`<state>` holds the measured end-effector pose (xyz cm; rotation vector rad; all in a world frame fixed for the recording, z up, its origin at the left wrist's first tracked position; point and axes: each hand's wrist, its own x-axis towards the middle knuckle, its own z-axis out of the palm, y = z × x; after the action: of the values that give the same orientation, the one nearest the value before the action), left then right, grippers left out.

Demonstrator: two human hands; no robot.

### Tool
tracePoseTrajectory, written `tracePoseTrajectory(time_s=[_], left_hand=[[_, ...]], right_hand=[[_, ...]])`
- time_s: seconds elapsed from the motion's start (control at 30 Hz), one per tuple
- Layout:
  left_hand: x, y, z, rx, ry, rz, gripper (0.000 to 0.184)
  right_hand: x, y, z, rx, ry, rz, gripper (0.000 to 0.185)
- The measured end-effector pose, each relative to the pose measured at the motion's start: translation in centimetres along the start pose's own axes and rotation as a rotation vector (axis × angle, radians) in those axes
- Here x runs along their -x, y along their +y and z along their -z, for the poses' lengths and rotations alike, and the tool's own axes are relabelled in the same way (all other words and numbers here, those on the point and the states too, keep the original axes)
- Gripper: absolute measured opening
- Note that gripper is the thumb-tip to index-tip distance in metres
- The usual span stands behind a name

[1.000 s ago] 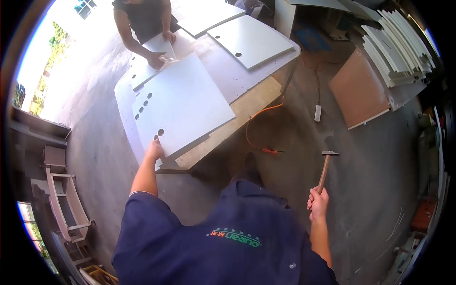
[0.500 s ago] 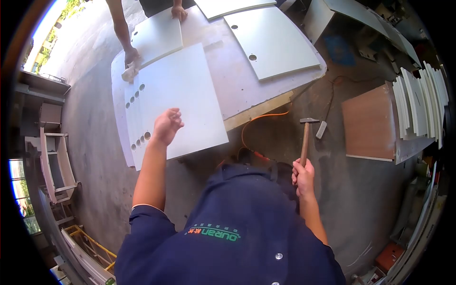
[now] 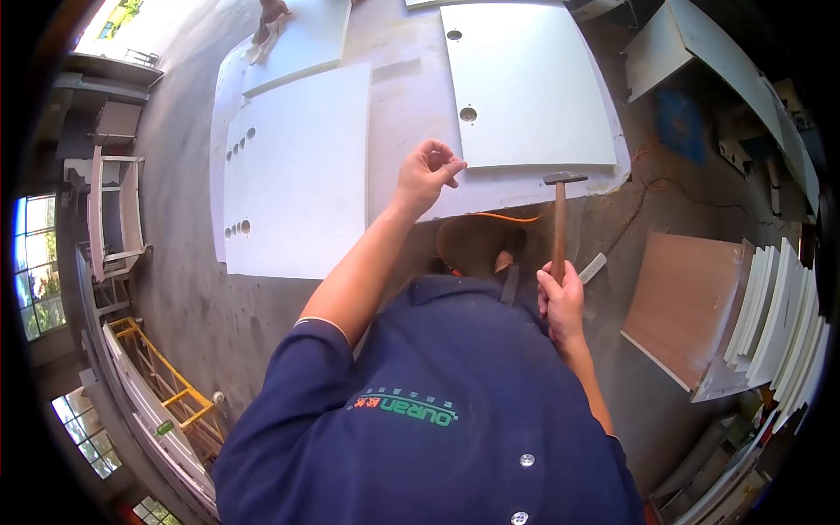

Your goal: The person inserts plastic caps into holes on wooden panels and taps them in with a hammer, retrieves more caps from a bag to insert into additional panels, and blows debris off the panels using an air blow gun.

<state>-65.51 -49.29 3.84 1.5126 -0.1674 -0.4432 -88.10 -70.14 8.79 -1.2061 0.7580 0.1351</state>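
Note:
My right hand (image 3: 562,297) is wrapped round the wooden handle of a hammer (image 3: 560,219), whose metal head points up and away from me, near the table's front edge. My left hand (image 3: 427,178) hovers over the table's near edge, fingers curled in toward the thumb as in a pinch; whatever they may hold is too small to make out. Close to its fingertips lies the corner of a white panel (image 3: 534,96) with two round holes along its left side. On the left, another white panel (image 3: 302,184) has several round holes in two rows.
Across the white-topped table (image 3: 402,122), a person's hand (image 3: 273,12) presses a pale cloth (image 3: 265,42) on a further panel (image 3: 306,35). On the right stand stacked white boards (image 3: 779,306) beside a brown board (image 3: 682,297). A yellow ladder-like frame (image 3: 166,372) is at left.
My left hand has moved right, from over the holed left panel to the corner of the right one. My view has shifted right. The hammer stays in my right hand.

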Motion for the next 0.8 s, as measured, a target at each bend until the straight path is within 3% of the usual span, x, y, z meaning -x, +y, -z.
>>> tracePoseTrajectory(time_s=[0.2,0.3,0.4,0.57,0.67,0.8], left_hand=[[-3.4,-0.7,-4.8,-0.027,0.111,0.000,0.016],[-5.1,-2.1,-4.8,-0.381,0.249,0.076,0.016],[-7.4,-4.3,-4.6,-0.411,0.408,0.007,0.019],[-10.6,-5.3,-4.7,-0.294,0.535,0.081,0.015],[-11.4,-5.6,-4.4,-0.479,0.499,0.181,0.013],[-11.7,-5.8,-4.6,-0.771,0.428,-0.016,0.012]], right_hand=[[-4.5,-5.5,5.8,0.060,-0.015,0.000,0.012],[-6.0,-6.8,7.4,0.104,-0.023,-0.024,0.012],[-6.8,-7.3,7.9,0.107,-0.004,-0.054,0.013],[-7.1,-7.9,7.3,0.080,0.042,-0.139,0.013],[-7.3,-7.8,6.8,0.101,0.034,-0.165,0.014],[-8.0,-8.1,6.0,0.093,0.025,-0.175,0.014]])
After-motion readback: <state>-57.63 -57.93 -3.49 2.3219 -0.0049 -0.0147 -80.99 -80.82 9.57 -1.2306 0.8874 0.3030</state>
